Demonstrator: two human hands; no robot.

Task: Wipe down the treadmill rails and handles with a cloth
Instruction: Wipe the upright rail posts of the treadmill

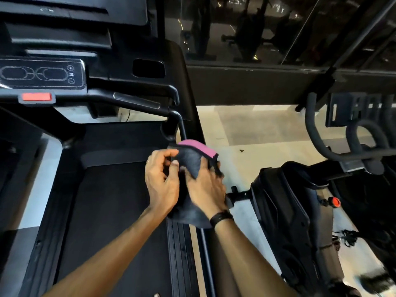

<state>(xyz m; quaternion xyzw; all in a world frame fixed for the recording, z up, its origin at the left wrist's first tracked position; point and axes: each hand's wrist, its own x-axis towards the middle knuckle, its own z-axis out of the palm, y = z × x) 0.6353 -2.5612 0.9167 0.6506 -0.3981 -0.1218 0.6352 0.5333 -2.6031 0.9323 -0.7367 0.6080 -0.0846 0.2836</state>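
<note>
A dark grey cloth (pixel 190 161) with a pink band along its top is bunched over the treadmill's right side rail (pixel 181 127). My left hand (pixel 161 179) pinches the cloth's left edge between thumb and fingers. My right hand (pixel 206 189), a black band on its wrist, grips the cloth from the right, and a flap hangs below both hands. The rail runs under the cloth and reappears lower down, beside my right forearm. The black front handlebar (pixel 137 101) curves across below the console.
The treadmill console (pixel 40 73) with a red stop button (pixel 36 97) is at upper left, the black belt (pixel 111 211) below it. An exercise bike (pixel 300 211) with looped handlebars stands on the pale floor to the right. Dark glass panels line the back.
</note>
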